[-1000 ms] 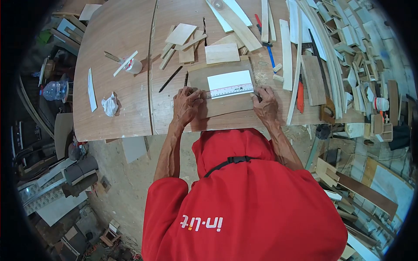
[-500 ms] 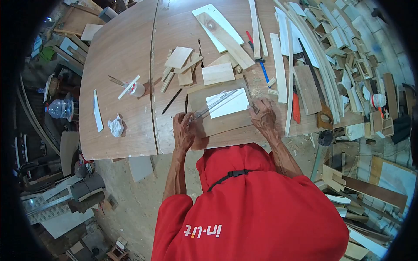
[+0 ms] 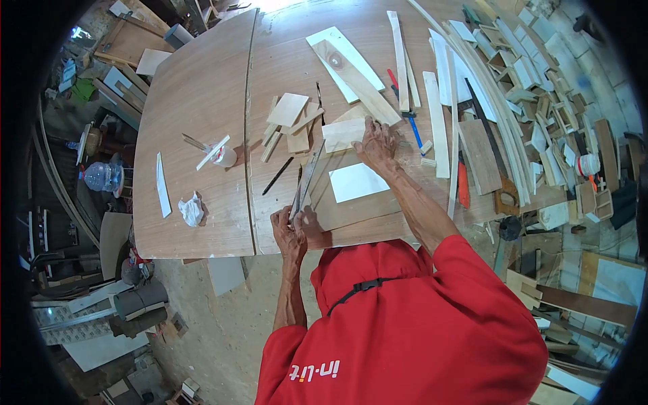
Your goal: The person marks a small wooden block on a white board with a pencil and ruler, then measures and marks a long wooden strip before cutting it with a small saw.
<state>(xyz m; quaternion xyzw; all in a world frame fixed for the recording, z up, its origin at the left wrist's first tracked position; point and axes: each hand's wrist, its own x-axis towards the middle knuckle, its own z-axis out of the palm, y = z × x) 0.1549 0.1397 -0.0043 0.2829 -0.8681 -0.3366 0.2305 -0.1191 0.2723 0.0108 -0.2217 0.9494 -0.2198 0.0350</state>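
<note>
A brown board [image 3: 351, 212] lies at the table's near edge with a white sheet [image 3: 358, 182] on top of it. A metal ruler [image 3: 307, 182] runs along the board's left side, pointing away from me. My left hand [image 3: 290, 229] grips the ruler's near end at the board's near-left corner. My right hand [image 3: 378, 145] is stretched out to the board's far edge, resting next to a small pale wood block [image 3: 341, 133]. Whether it holds something thin is not clear.
A black pencil [image 3: 278, 175] lies left of the ruler, by a pile of offcuts [image 3: 290, 121]. Long slats [image 3: 439, 115], a red-handled tool [image 3: 463, 183] and scrap fill the right side. A white cup [image 3: 224, 156], a crumpled paper [image 3: 192, 208] and a white strip [image 3: 162, 183] sit on the left.
The ruler has swung from lying across the white sheet to running along the board's left side. My right hand went from the board's right edge to its far edge. My left hand slid nearer.
</note>
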